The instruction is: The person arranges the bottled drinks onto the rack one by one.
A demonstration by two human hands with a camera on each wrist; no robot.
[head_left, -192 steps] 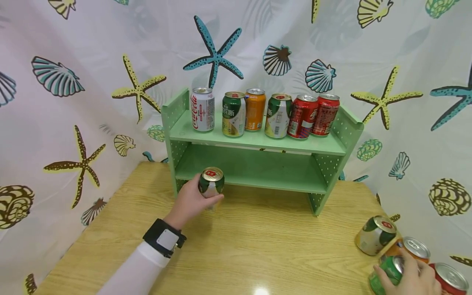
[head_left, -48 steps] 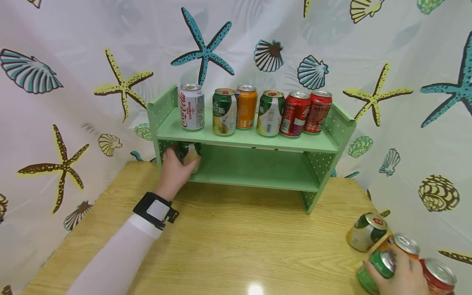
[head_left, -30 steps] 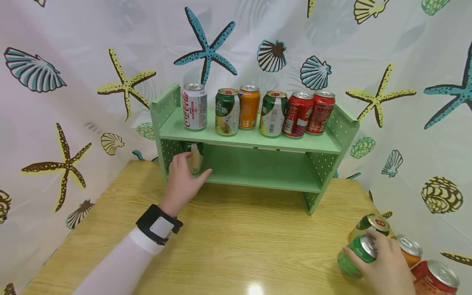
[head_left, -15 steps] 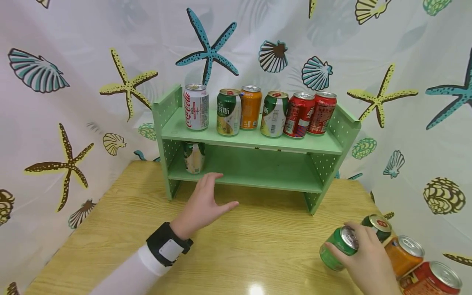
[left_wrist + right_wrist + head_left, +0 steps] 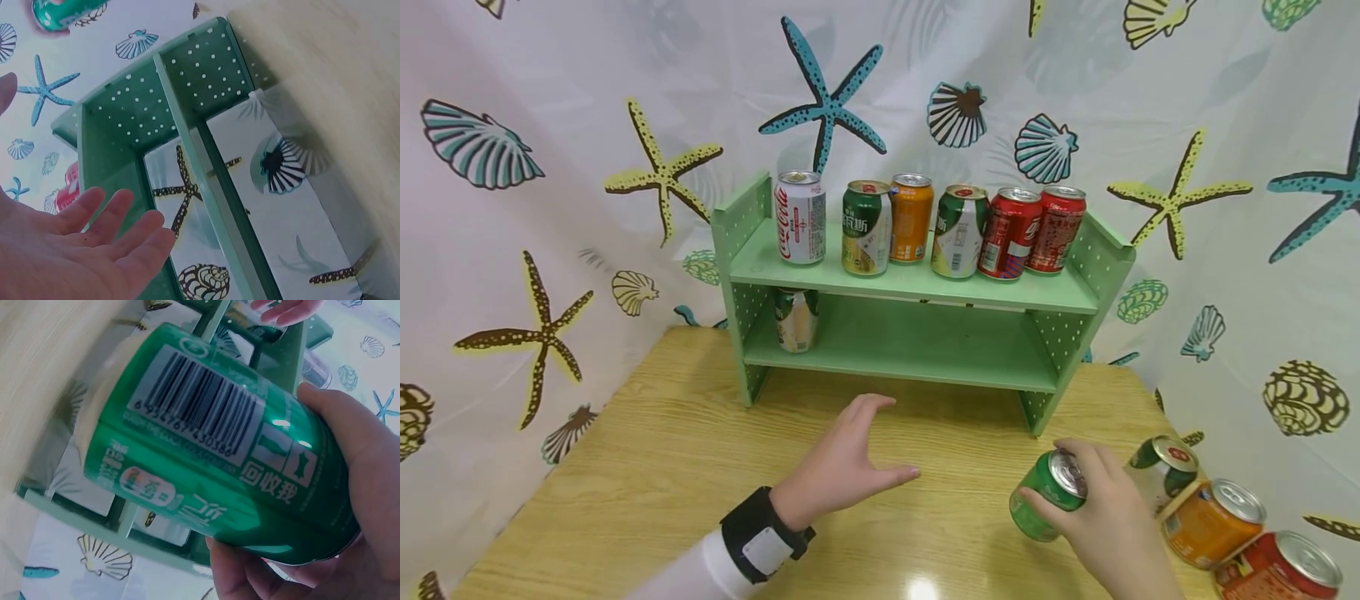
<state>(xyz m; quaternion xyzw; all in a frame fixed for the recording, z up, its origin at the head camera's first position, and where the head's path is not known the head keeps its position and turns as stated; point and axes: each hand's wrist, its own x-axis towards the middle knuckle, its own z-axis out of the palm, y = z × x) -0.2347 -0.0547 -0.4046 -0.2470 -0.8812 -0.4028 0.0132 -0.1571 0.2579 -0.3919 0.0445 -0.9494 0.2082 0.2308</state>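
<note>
My right hand (image 5: 1108, 512) grips a green soda can (image 5: 1036, 505) near its top, over the right half of the table. In the right wrist view, the barcode side of this green can (image 5: 187, 437) shows, with fingers and thumb round its top end. My left hand (image 5: 842, 467) holds nothing, thumb and fingers spread apart, in front of the green shelf (image 5: 895, 375); its palm and straight fingers also show in the left wrist view. At the left end of the lower shelf stands a green-and-white can (image 5: 796, 321).
The upper shelf carries a white Coca-Cola can (image 5: 801, 221), an orange can (image 5: 912, 218), green-and-white cans and red cans (image 5: 1011, 235). At the table's right side stand another green-and-white can (image 5: 1161, 471), an orange can (image 5: 1210, 525) and a red can (image 5: 1273, 571).
My left hand has let go of the green-and-white can on the lower shelf and drawn back to the right. My right hand has moved left from the right-hand cans with the green can.
</note>
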